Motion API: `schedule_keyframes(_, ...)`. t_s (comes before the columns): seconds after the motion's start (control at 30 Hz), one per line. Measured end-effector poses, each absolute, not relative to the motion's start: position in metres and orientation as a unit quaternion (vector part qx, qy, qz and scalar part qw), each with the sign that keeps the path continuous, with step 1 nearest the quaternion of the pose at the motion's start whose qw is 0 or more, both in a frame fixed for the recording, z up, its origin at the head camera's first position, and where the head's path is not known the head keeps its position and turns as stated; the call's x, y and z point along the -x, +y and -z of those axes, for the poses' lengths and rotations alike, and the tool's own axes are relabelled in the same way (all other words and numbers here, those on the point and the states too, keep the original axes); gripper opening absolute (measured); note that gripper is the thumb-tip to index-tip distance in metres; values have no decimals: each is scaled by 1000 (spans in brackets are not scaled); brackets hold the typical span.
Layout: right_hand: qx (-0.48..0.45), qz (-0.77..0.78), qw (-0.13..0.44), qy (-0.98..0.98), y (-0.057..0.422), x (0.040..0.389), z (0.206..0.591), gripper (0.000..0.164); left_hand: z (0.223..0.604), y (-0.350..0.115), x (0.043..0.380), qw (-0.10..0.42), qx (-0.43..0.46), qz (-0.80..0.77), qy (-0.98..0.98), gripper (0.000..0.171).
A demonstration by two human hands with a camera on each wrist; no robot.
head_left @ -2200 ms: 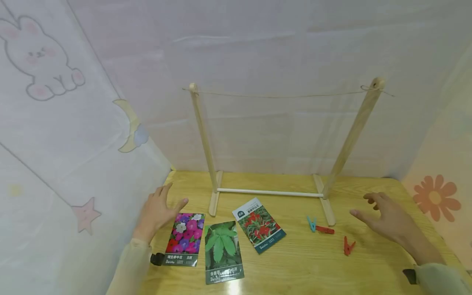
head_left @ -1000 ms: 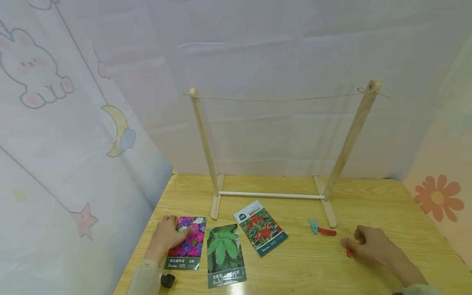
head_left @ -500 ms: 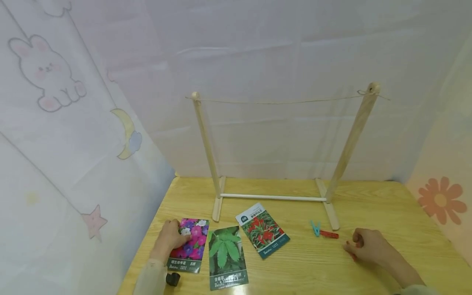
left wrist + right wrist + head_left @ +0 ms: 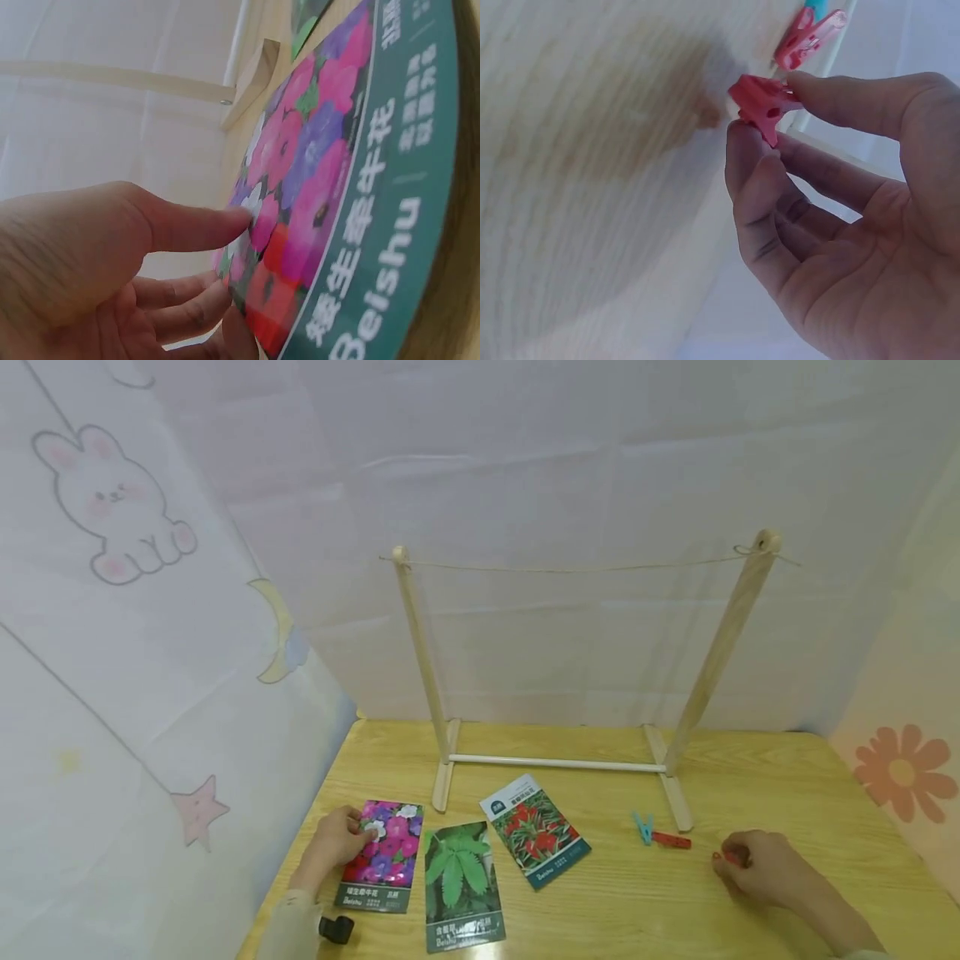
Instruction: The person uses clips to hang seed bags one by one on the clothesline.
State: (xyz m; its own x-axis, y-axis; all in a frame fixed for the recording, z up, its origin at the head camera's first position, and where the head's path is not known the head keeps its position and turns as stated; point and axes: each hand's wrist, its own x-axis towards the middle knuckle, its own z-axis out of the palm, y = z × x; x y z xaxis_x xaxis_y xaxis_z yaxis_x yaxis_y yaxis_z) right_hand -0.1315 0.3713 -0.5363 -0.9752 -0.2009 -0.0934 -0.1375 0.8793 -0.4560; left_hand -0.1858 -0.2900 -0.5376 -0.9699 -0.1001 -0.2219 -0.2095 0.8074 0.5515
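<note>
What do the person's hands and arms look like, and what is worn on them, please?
The left hand and right hand are bare, with no gloves or rings showing. The left sleeve is pale cream fabric, with a small, black, rounded object beside it. Of the right sleeve, only a pale sliver shows along the head view's bottom edge.

The tabletop point(image 4: 600, 910) is yellow and wood-grained. Seen from the head, there stands on it a wooden stand point(image 4: 555, 763) at twelve o'clock; a green-leaf packet point(image 4: 463, 877) lies at eight, a red-flower packet point(image 4: 535, 831) near the centre toward nine, and a blue clip point(image 4: 643, 828) beside a red clip point(image 4: 672, 840) toward three.
</note>
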Motion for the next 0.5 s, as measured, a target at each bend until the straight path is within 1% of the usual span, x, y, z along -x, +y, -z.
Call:
schedule_keyframes(0.1,102,234,55,965,372,132,532,23,538,-293,187,86,72,-315,942,38)
schedule_keyframes(0.2,108,236,38,965,371,134,528,23,542,-298,188,76,59,-333,938,30)
schedule_keyframes(0.37,100,263,49,958,368,136,522,24,544,-305,187,65,41,-389,918,28)
schedule_keyframes(0.5,94,278,63,954,362,136,513,27,533,-305,182,67,49,-431,899,29)
